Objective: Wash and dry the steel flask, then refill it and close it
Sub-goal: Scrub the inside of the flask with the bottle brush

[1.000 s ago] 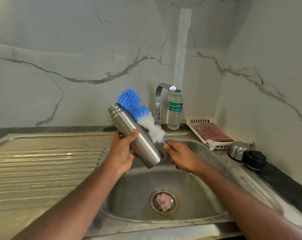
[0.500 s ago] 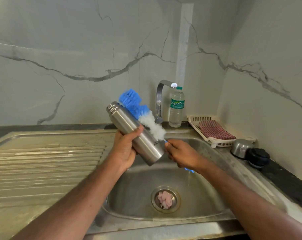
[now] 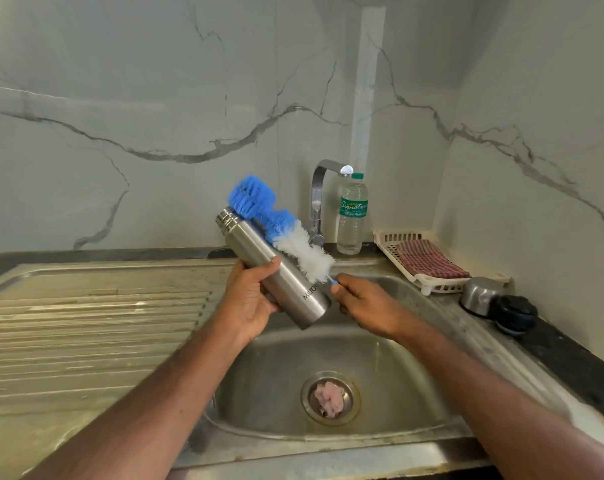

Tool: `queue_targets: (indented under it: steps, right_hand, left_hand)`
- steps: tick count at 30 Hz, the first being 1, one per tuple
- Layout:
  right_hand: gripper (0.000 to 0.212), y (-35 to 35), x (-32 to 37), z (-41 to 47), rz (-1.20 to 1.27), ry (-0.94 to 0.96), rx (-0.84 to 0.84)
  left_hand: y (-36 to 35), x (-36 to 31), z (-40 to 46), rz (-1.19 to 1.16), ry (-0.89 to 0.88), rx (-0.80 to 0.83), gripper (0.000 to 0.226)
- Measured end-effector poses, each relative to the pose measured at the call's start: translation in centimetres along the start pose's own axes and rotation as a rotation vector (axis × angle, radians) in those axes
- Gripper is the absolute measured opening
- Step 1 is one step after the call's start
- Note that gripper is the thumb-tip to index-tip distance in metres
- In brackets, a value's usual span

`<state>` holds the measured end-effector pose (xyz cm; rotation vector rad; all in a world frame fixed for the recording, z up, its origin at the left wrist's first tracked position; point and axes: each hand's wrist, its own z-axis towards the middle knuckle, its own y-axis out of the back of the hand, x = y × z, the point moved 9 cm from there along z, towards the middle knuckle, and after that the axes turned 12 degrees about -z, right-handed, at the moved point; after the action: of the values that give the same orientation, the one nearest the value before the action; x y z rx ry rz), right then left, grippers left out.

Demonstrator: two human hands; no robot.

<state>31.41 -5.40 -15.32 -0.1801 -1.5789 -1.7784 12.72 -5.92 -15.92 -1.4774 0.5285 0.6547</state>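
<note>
In the head view, the left hand point(image 3: 250, 299) is wrapped around the middle of the steel flask point(image 3: 274, 268), which is held tilted above the sink point(image 3: 328, 362), its open mouth pointing up toward 10 o'clock and its base down toward 4 o'clock. The right hand point(image 3: 359, 303) is closed on the handle of the bottle brush point(image 3: 280, 226), whose blue and white bristles lie along the flask's upper side, outside it, with the blue tip just past the mouth. The tap point(image 3: 323, 199) stands at 12 o'clock behind the flask with no water visibly running, and a plastic water bottle point(image 3: 352, 216) stands just beside it. At 3 o'clock a white rack point(image 3: 428, 285) holds a checked cloth point(image 3: 430, 259), and the steel cup point(image 3: 480, 296) and black stopper point(image 3: 515, 315) rest on the counter point(image 3: 570, 355). The main risk I see is slip: a smooth steel body held one-handed at a slant could slide through wet fingers and drop into the basin, denting it. If the brush is pushed in off-line, the bristles may catch the rim and flick water out. The drain point(image 3: 330, 398) holds a pale clump, possibly a rag or food scraps, which could slow draining once water runs. The cup and stopper sit near the sink edge, where a careless elbow might knock them in.
</note>
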Motion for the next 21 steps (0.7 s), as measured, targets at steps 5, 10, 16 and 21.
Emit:
queue_targets:
  steps: [5,10,16,21]
  right_hand:
    - [0.034,0.9,-3.5,-1.9,0.050,-0.069,0.230]
    - [0.032,-0.4,-1.7,-1.0,0.143,-0.058,0.135]
    - [0.032,-0.1,-2.1,-0.8,0.239,-0.108,0.093]
    - [0.033,0.4,-2.8,-1.7,0.190,-0.137,0.154]
  left_hand:
    - [1.1,-2.1,0.5,-0.104,-0.044,-0.022,0.070]
    - [-0.1,-1.2,0.2,0.001,-0.039,0.039,0.075]
    - [-0.3,-1.6,0.2,-0.057,-0.086,0.026,0.065]
    - [0.4,-2.8,0.2,-0.165,-0.070,0.065,0.051]
